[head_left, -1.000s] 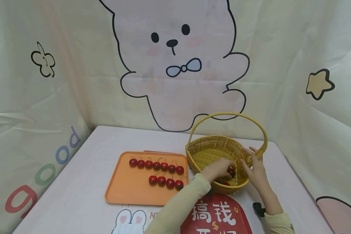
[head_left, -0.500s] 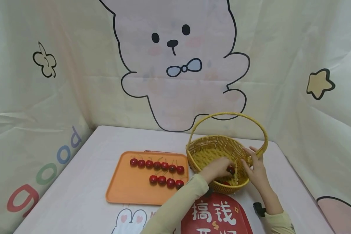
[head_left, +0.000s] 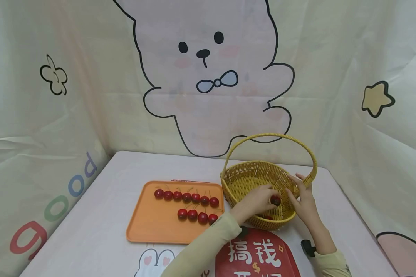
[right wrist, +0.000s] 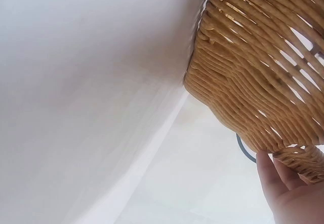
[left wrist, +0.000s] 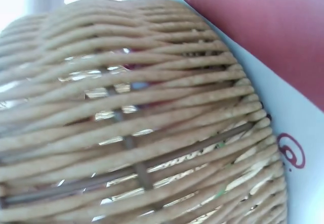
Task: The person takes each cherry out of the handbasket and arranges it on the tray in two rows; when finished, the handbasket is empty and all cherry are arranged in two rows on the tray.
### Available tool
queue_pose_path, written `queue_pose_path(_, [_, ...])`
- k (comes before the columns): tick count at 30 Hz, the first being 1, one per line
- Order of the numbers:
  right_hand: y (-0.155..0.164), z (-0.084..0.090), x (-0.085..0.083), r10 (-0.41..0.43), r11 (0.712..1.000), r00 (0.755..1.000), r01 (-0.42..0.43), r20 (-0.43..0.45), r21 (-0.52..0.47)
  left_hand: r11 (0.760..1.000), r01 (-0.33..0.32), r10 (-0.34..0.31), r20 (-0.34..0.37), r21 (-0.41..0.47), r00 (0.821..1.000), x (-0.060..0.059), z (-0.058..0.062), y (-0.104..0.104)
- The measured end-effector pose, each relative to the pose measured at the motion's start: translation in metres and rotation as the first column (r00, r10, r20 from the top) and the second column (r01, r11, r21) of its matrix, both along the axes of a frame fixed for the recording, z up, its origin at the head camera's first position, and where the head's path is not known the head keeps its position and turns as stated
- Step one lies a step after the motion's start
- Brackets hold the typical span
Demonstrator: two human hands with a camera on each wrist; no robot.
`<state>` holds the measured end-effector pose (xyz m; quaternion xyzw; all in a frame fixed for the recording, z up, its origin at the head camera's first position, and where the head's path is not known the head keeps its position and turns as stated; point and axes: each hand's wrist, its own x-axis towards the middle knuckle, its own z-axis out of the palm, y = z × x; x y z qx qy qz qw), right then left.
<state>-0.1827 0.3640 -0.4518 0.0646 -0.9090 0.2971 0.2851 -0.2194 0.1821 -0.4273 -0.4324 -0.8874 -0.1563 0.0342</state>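
The yellow woven basket (head_left: 251, 181) with a tall arched handle stands at the right of the table. My left hand (head_left: 254, 202) reaches over its near rim and pinches a dark red cherry (head_left: 275, 200) inside it. Another cherry (head_left: 268, 217) shows low in the basket by the near wall. At the right side, my right hand (head_left: 304, 202) grips the rim close to the handle's foot; in the right wrist view, fingers (right wrist: 271, 178) lie at that edge. Basket weave (left wrist: 131, 118) fills most of the left wrist view, where the left hand is out of sight.
An orange tray (head_left: 152, 227) lies left of the basket, bearing two rows of stemmed cherries (head_left: 186, 197). A red printed patch (head_left: 256, 250) with white characters is in front of the basket. Patterned cloth walls (head_left: 208, 115) enclose the table's back and sides.
My left hand has drawn back slightly to the left, and the cherry in its fingers shows more fully. The right hand keeps its place on the basket. The head view has tilted a little.
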Motion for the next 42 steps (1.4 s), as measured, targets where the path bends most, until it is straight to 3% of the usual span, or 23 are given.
queue_pose_path(13, [0.0, 0.0, 0.0, -0.002, 1.0, 1.0, 0.002, -0.006, 0.006, 0.99, 0.029, -0.021, -0.054, 0.14, 0.998, 0.014, 0.009, -0.022])
queue_pose_path(21, [0.0, 0.0, 0.001, -0.002, 1.0, 1.0, 0.002, -0.006, 0.005, 0.986, 0.008, 0.005, -0.074, 0.166, 0.997, 0.024, 0.016, -0.042])
queue_pose_path(31, [0.001, -0.001, 0.002, -0.008, 1.0, 1.0, 0.008, 0.007, -0.002, 0.966, -0.004, 0.02, -0.055, 0.259, 0.998, 0.037, 0.019, -0.074])
queue_pose_path(36, [-0.001, 0.001, 0.003, -0.009, 1.0, 1.0, 0.009, 0.007, 0.0, 0.961, -0.016, 0.026, -0.033, 0.276, 0.999, 0.041, 0.018, -0.092])
queue_pose_path(42, [-0.001, 0.0, 0.002, -0.015, 1.0, 1.0, 0.015, 0.011, -0.005, 0.959, -0.014, 0.032, -0.058, 0.283, 0.998, 0.042, 0.017, -0.116])
